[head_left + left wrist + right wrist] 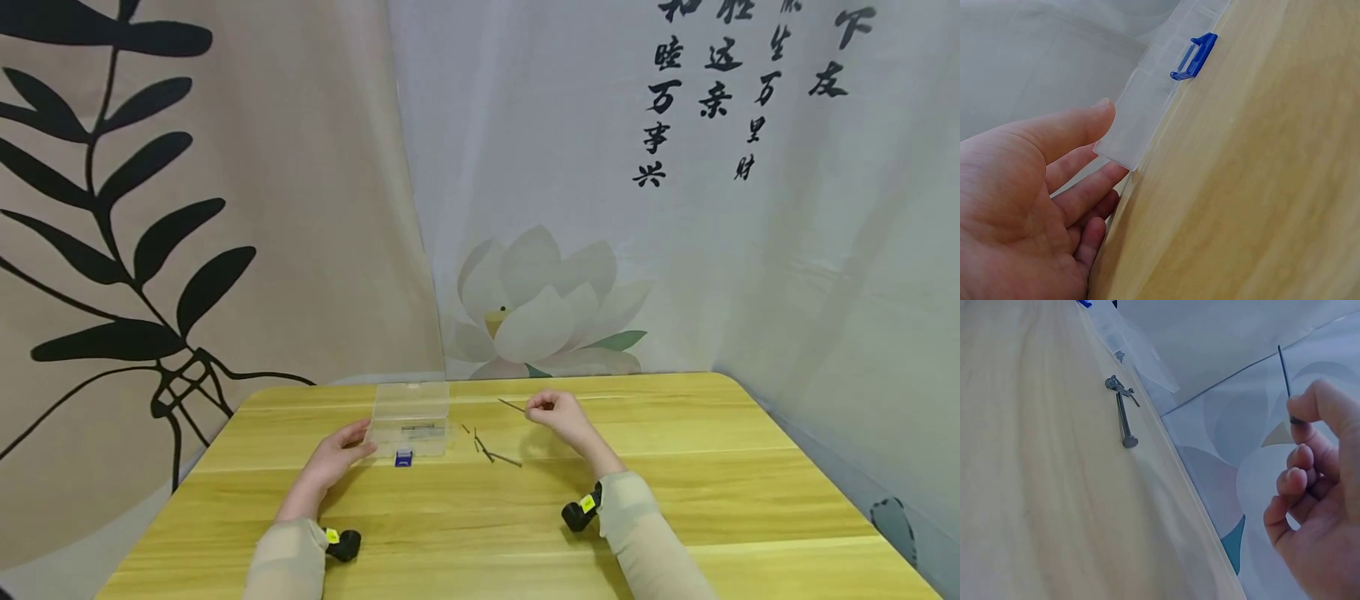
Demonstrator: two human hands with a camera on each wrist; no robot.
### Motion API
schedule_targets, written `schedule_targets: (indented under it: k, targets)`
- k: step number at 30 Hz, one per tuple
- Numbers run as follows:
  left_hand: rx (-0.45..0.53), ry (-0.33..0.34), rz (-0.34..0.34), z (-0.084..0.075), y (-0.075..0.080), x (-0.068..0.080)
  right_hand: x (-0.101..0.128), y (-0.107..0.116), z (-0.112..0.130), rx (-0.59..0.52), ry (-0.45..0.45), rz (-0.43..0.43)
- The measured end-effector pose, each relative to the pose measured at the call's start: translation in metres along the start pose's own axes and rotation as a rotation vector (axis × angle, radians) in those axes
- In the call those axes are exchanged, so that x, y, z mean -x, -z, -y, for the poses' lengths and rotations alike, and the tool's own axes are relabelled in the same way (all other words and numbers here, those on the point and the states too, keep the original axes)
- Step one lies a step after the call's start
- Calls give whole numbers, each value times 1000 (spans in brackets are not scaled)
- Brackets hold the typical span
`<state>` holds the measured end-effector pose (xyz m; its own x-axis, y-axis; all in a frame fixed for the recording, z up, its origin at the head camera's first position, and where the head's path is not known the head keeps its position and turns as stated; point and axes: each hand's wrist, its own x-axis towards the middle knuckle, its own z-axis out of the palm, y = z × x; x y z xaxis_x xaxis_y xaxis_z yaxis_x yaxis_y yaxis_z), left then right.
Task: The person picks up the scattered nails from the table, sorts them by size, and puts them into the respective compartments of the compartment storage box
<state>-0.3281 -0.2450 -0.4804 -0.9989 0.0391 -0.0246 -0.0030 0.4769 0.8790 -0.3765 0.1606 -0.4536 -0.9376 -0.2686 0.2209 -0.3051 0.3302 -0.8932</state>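
Note:
A clear plastic box (384, 443) with a blue latch (1197, 57) lies with its lid (411, 400) raised at the back. Several nails (422, 428) show inside it. My left hand (339, 450) holds the box at its left end, thumb at the edge and fingers by the corner in the left wrist view. On the right, my right hand (561, 418) pinches a thin nail (1284, 375) between thumb and index finger, its point away from the hand and up off the table. Several loose nails (1124, 422) lie in a small pile between box and right hand.
The wooden table (465, 533) carries all of this. Behind it hangs a printed cloth (555, 167) with a lotus and writing. Each wrist wears a small black camera (581, 512).

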Motion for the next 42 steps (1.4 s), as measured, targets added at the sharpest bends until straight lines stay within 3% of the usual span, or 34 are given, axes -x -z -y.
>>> schedule_targets:
  k: [11, 23, 42]
  targets:
    - [16, -16, 4, 0, 1, -1, -21, -13, 8, 16, 6, 36]
    - [11, -10, -8, 2, 1, 2, -40, -40, 16, 35, 77, 73]
    - [13, -13, -36, 3, -1, -2, -78, -81, 29, 173, 133, 202]
